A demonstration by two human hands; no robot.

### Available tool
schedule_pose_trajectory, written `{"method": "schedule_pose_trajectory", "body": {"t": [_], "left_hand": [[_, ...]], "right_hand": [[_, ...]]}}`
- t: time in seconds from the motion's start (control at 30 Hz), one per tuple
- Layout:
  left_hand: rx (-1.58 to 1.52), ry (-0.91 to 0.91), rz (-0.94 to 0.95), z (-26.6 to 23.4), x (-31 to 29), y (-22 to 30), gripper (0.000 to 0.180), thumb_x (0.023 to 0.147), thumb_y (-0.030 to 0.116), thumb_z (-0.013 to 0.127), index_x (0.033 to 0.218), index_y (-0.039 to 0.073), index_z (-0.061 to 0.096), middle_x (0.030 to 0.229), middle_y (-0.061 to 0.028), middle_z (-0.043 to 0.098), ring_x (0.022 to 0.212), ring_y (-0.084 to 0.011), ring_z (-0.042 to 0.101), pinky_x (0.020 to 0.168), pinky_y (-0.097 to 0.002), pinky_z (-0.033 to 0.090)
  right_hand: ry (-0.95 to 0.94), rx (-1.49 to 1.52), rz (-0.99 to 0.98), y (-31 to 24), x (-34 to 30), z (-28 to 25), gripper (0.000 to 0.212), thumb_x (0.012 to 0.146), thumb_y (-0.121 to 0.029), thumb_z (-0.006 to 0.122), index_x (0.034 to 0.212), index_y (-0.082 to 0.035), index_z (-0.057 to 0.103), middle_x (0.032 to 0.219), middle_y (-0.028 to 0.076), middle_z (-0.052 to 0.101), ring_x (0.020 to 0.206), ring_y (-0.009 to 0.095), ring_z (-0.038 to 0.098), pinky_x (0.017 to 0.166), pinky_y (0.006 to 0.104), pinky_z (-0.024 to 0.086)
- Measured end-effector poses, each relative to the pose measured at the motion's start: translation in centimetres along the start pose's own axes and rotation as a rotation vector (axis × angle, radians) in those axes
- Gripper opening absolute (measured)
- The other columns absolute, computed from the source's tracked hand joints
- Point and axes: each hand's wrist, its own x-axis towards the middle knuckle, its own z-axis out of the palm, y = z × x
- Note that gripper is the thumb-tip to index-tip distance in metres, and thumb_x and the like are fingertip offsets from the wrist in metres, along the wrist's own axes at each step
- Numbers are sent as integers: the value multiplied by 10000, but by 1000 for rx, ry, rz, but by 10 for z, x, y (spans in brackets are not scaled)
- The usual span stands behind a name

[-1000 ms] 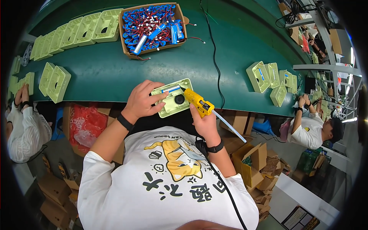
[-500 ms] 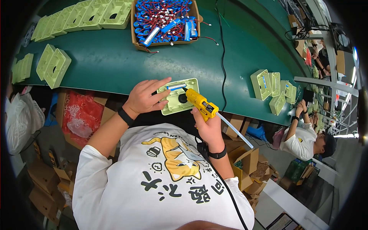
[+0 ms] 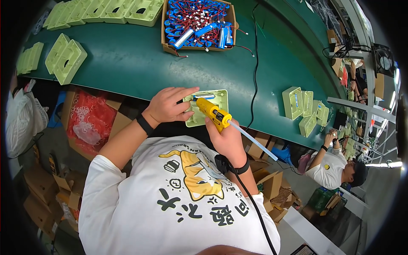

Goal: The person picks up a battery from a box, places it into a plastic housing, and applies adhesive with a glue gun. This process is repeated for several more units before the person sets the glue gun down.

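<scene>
A pale green plastic case (image 3: 223, 98) sits at the near edge of the green table in front of me. A blue battery (image 3: 208, 96) lies inside along its far wall. My left hand (image 3: 168, 105) grips the case by its left side, with its index finger reaching along the far rim by the battery. My right hand (image 3: 228, 140) is closed round a yellow hot glue gun (image 3: 209, 111) with a translucent glue stick (image 3: 255, 141) sticking out behind. The gun's nozzle points into the case, near the battery's left end; its tip is partly hidden by my fingers.
A cardboard box (image 3: 199, 49) of blue batteries with red and black leads stands at the back. Green cases stand in a row (image 3: 114, 10) at far left, and more (image 3: 293, 104) lie at right. A black cable (image 3: 255, 63) crosses the table. A co-worker (image 3: 333, 168) sits at right.
The glue gun's nozzle has shifted left along the battery towards its left end, near my left fingers. The whole view has swung slightly, moving the table's things to the right.
</scene>
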Motion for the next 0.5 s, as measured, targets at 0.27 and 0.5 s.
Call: {"method": "schedule_pose_trajectory", "body": {"t": [0.27, 0.5], "left_hand": [[-18, -14, -9, -2, 1, 0, 425, 943, 353, 844, 745, 81, 584, 1510, -161, 748, 1045, -322, 802, 835, -415, 646], [-20, -9, -17, 0, 1, 0, 396, 894, 311, 846, 742, 68, 573, 1493, -193, 753, 981, -347, 802, 827, -427, 647]], "right_hand": [[-2, -56, 19, -3, -1, 2, 246, 1084, -160, 762, 1189, 61, 786, 841, 162, 786, 694, 246, 725, 659, 389, 559], [86, -14, -9, 8, -7, 9, 235, 1073, -151, 781, 1179, 58, 789, 848, 136, 800, 700, 216, 728, 664, 377, 562]]}}
